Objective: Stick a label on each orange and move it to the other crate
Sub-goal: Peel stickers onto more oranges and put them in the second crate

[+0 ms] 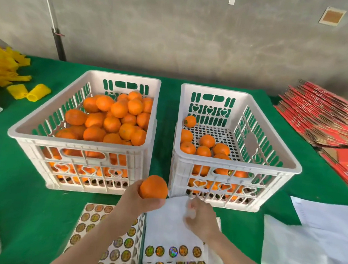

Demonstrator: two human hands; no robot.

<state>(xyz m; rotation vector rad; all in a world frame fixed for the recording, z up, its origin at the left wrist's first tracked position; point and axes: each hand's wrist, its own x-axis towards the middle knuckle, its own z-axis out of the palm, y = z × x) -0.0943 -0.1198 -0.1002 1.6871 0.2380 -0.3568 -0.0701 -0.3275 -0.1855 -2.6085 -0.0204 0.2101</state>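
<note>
The left hand [139,199] grips a round orange fruit [153,187]; just right of it, the right hand [201,217] is blurred, grasp indiscernible.

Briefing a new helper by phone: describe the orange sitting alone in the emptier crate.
On the green table, take the right crate, the sparsely filled one. In its far left corner sits the lone orange, apart from the cluster nearer the front, a label on its left side.
</note>
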